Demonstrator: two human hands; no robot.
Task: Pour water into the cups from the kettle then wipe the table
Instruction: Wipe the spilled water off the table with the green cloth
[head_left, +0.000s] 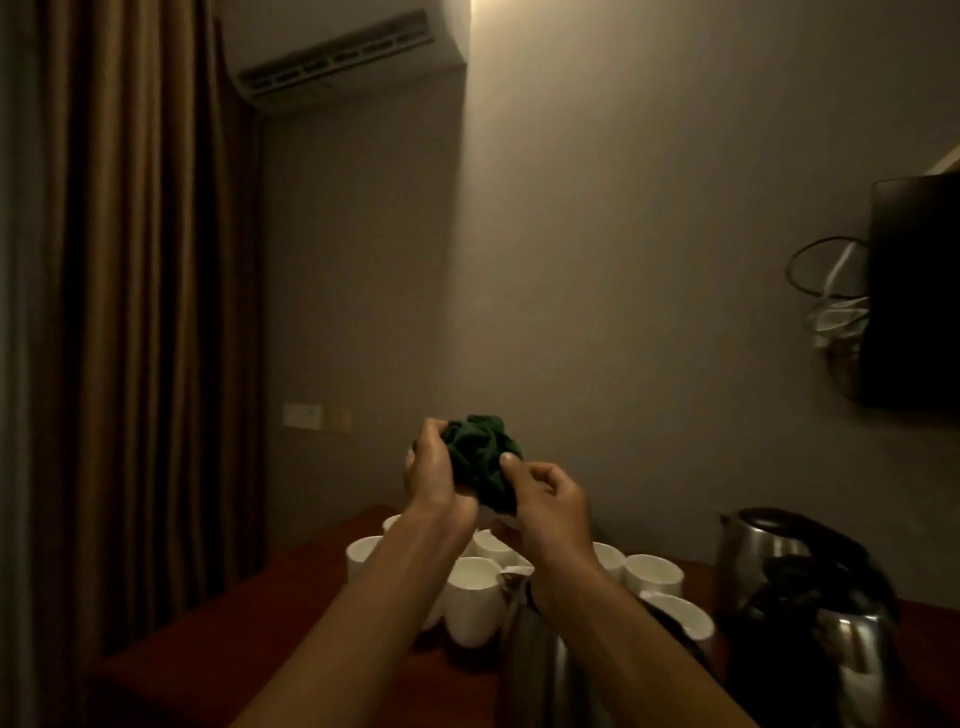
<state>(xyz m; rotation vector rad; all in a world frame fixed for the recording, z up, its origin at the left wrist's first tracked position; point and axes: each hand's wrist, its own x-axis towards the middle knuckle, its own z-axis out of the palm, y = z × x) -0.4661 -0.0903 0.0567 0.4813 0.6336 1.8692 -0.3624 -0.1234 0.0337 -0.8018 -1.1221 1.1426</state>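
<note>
A crumpled dark green cloth (480, 457) is held up in the air above the cups. My left hand (431, 467) grips its left side with curled fingers. My right hand (545, 499) pinches its right lower part. Several white cups (470, 597) stand clustered on the dark red-brown table (218, 639) below my forearms. A steel kettle (763, 545) with a black handle stands at the right. A second steel kettle (841, 654) is in front of it. Another steel vessel (535, 649) sits partly hidden under my right forearm.
Brown curtains (119, 312) hang on the left, close to the table's left side. A dark screen (914, 291) with looped cables (831, 301) is mounted on the right wall. An air conditioner (337, 47) hangs high up. The room is dim.
</note>
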